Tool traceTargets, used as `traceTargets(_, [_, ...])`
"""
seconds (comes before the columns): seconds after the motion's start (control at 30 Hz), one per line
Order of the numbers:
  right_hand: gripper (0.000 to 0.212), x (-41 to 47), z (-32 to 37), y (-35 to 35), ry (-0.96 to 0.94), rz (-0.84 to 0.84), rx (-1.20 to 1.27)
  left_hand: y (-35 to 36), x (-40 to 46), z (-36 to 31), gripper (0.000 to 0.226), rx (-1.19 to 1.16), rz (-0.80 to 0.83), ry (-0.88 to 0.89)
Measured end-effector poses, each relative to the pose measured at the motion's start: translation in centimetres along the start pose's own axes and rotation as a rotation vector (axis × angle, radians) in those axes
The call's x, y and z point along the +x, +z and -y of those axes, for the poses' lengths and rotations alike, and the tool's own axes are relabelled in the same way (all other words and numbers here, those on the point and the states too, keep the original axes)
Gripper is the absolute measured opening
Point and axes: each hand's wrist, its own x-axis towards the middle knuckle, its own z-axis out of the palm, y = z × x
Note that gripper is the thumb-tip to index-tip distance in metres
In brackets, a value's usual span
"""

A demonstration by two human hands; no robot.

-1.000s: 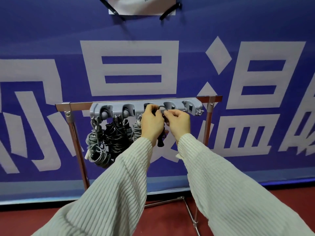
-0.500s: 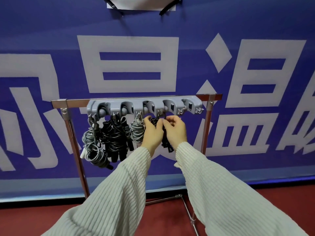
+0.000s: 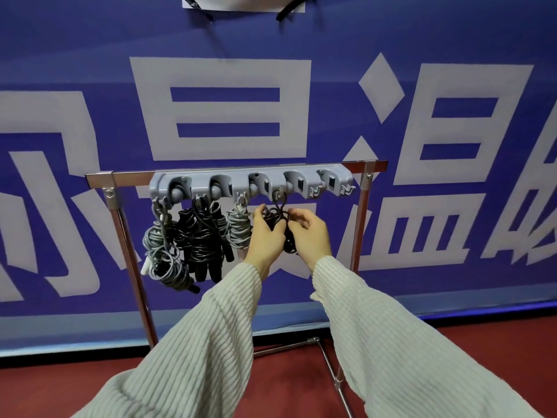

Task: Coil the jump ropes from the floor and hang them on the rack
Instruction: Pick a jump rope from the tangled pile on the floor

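A grey plastic hook rack is fixed to the top bar of a metal stand. A coiled black jump rope hangs by a loop from the fourth hook. My left hand holds the coil from the left, fingers curled round it. From the right, the curled fingers of my right hand lie against the same coil. Other coiled ropes hang to the left: a grey one, black ones and a smaller grey one.
Two hooks at the rack's right end carry nothing. A blue banner with large white characters stands right behind the stand. The stand's base bars run across the red floor below my arms.
Both hands have come down from the fourth hook to the body of the black coil, which now hangs from that hook. The camera has tilted slightly.
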Motion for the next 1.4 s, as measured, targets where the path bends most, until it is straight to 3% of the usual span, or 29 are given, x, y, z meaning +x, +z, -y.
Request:
traceTargets(0.23, [0.037,0.1,-0.5,-1.1,-0.038,0.031,-0.064,0.7,-1.3,-0.1,0.082,0.113,-0.118,0.073])
traceTargets(0.57, [0.041,-0.9,-2.6,-1.1,0.062,0.021,-0.109,1.4,-2.9,0.9,0.079,0.463,-0.23,0.179])
traceTargets(0.87, [0.029,-2.9,-2.4,-1.6,0.093,-0.018,-0.146,0.8,-5.1,1.5,0.084,0.485,-0.09,0.274])
traceTargets(0.97, [0.01,-4.2,-2.2,-1.8,0.112,-0.026,-0.149,0.6,-6.8,1.1,0.078,0.467,-0.054,0.339])
traceTargets(1.07, [0.014,-5.7,-1.9,-1.6,0.151,0.021,-0.133,-0.4,-8.1,0.7,0.066,0.48,-0.11,0.331])
traceTargets(1.2, [0.016,-7.9,-0.8,-0.9,0.161,0.09,-0.128,-2.8,-9.3,0.3,0.033,0.471,-0.159,0.237])
traceTargets(1.4, [0.014,-10.8,0.9,1.3,0.145,0.182,-0.118,-7.5,-11.6,0.2,0.022,0.556,-0.194,0.22])
